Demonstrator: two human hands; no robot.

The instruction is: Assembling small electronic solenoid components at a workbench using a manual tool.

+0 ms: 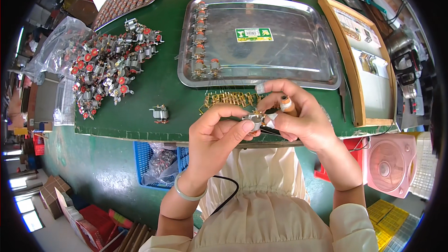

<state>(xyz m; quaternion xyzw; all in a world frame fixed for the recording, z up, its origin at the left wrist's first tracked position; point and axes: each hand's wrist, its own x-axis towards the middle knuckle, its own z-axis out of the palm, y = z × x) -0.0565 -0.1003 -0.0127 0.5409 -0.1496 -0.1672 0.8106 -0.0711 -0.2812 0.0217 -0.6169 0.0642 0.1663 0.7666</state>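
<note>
Just over the bench's front edge, my left hand (219, 133) is closed, pinching a small silver motor-like part (254, 120) with brass-coloured tabs on top. My right hand (301, 119), white tape round its fingertips, is closed round a short tan tool handle (288, 106) with a dark end; its working tip is hidden. The fingertips of both hands meet at the silver part. Right behind them lies a row of brass-coloured brackets (228, 99). One more silver part (160, 114) stands alone to the left of my hands.
A metal tray (289, 60) behind my hands holds a column of silver parts with red discs. A large heap of such parts (109, 67) lies left, beside a plastic bag (60, 46). At right stands a wooden-framed box (357, 88); below it, a pink fan (389, 165).
</note>
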